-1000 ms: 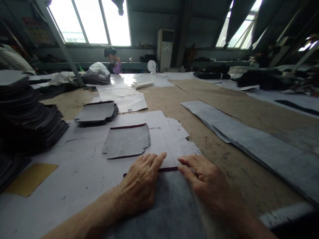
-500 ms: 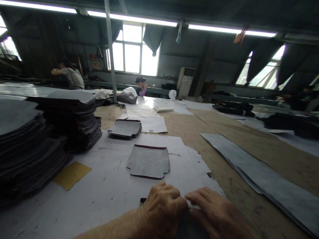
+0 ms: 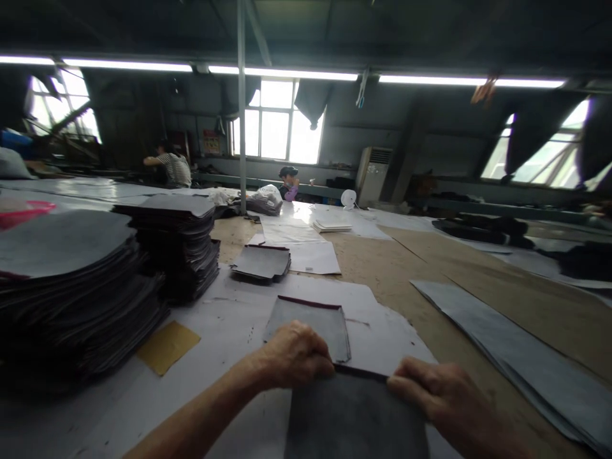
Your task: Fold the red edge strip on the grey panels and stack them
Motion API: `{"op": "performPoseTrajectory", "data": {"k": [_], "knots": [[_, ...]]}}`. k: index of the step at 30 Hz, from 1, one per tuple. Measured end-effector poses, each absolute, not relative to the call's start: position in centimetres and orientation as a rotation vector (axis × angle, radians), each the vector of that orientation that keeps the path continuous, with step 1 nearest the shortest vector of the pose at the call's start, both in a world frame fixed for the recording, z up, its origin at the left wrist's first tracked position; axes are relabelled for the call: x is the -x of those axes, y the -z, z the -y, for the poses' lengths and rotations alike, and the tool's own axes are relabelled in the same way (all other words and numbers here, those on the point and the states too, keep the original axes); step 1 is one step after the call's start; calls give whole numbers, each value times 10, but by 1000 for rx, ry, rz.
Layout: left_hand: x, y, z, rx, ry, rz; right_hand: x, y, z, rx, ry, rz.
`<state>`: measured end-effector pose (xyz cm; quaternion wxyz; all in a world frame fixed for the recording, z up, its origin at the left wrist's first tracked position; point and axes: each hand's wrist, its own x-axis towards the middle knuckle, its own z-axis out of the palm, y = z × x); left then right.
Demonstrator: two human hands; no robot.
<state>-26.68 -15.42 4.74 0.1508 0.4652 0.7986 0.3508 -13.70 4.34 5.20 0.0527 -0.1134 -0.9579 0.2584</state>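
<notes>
A dark grey fabric panel [image 3: 356, 414] spans the space between my hands at the bottom of the view. My left hand [image 3: 296, 357] pinches its far left corner, and my right hand [image 3: 430, 389] grips the far right corner between thumb and fingers. The panel's near part runs out of the frame. Just beyond, partly covered by my left hand, lies a light grey cut piece [image 3: 315, 322] with a dark red far edge. A small stack of similar pieces [image 3: 262, 261] sits farther back on the white paper [image 3: 229, 382].
Tall stacks of dark-edged grey pieces [image 3: 62, 306] [image 3: 176, 248] rise at the left, with a yellow card [image 3: 169, 347] beside them. Long grey strips [image 3: 516, 363] lie along the right. A pole [image 3: 241, 127] stands behind; two people work farther off.
My hands have moved apart, and the dark panel now shows stretched between them. My left hand has moved up over the near part of the light grey piece. The camera view has shifted.
</notes>
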Motion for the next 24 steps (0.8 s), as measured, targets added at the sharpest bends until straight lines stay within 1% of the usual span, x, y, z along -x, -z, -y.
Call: {"op": "performPoseTrajectory", "data": {"k": [4,7,15,20,24], "knots": [[293,-46,163,-1178,-1117,-2303,169,-51,-48,433,-1238,2776],[312,-42,170,-1082,-1184,-2271,189,-49,-47,414,-1430,2685],[329,-38,179,-952,-1275,-2175,207,-40,-40,424,-1575,2632],[326,-44,181,-929,-1257,-2072,209,-35,-41,423,-1614,2619],[324,-42,179,-912,-1239,-2122,206,-35,-42,407,-1614,2624]]}}
